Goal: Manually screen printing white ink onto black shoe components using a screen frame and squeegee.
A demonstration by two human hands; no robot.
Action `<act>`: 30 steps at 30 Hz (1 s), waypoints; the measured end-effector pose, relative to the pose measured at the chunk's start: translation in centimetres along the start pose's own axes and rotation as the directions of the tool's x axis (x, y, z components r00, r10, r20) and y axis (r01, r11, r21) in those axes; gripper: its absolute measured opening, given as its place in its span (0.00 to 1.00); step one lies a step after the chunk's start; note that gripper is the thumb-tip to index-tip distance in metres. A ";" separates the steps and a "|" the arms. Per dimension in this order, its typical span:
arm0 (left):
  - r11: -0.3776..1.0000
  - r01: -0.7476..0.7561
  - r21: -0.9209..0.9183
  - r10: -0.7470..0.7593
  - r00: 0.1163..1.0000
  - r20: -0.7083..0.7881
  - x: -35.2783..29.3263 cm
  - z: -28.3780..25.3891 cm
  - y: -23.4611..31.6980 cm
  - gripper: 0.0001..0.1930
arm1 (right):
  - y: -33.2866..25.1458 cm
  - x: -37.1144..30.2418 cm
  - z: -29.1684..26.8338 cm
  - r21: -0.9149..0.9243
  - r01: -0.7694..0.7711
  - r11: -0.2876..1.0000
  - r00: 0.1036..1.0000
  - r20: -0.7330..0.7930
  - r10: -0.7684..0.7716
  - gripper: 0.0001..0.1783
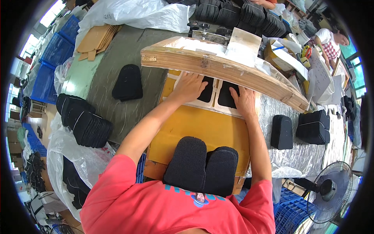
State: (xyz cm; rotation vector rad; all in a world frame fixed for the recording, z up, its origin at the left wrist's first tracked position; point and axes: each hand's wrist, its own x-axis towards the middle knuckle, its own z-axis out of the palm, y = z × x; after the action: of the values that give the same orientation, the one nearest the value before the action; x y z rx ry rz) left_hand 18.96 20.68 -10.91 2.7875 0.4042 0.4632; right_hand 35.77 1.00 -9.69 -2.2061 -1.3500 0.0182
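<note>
My left hand [190, 86] lies fairly flat, fingers stretched out and thumb apart, on the left side of a white template and against a black insole-shaped piece [207, 89] set in it. On the other side, my right hand [245, 102] has its thumb spread over a second black insole-shaped piece [226, 94]. Its other fingertips are partly hidden by the raised wooden frame [222, 64], which tilts above both hands. The white template [202, 104] rests on a yellow board [194, 123]. Close to my body stand two stacks of black insole-shaped pieces [186, 162].
More black stacks lie left [127, 84] and right [281, 132] of the board, and a tied bundle [313, 126] farther right. Brown cardboard sheets [95, 41] sit far left. A fan [329, 191] stands lower right. Another person [329, 43] is at the far right.
</note>
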 end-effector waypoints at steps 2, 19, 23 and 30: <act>0.997 -0.066 -0.031 0.067 0.998 0.005 0.0 -0.3 0.4 0.23 | -0.1 -0.2 -0.3 -0.038 -0.018 0.999 0.999 0.039 0.019 0.31; 0.570 -0.026 -0.821 -0.613 0.652 -0.446 -5.0 -11.0 -3.3 0.24 | -1.2 -1.2 0.2 -0.115 0.075 0.991 0.983 -0.161 -0.093 0.26; 0.699 -0.212 -0.683 -0.270 0.806 -0.526 -5.3 -18.1 0.0 0.31 | -0.8 -1.0 -0.3 -0.041 0.098 0.994 0.979 -0.174 -0.103 0.25; 0.644 -0.102 -0.758 -0.203 0.933 -0.298 -10.6 -12.6 1.6 0.27 | 11.4 -4.8 -9.5 0.368 -0.182 0.912 0.841 -0.422 0.338 0.17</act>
State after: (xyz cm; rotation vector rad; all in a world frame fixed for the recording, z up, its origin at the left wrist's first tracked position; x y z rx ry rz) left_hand 5.22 18.75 -1.79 1.8401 0.2648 0.8960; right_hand 45.47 -11.13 -8.10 -1.9327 -0.7071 -0.1875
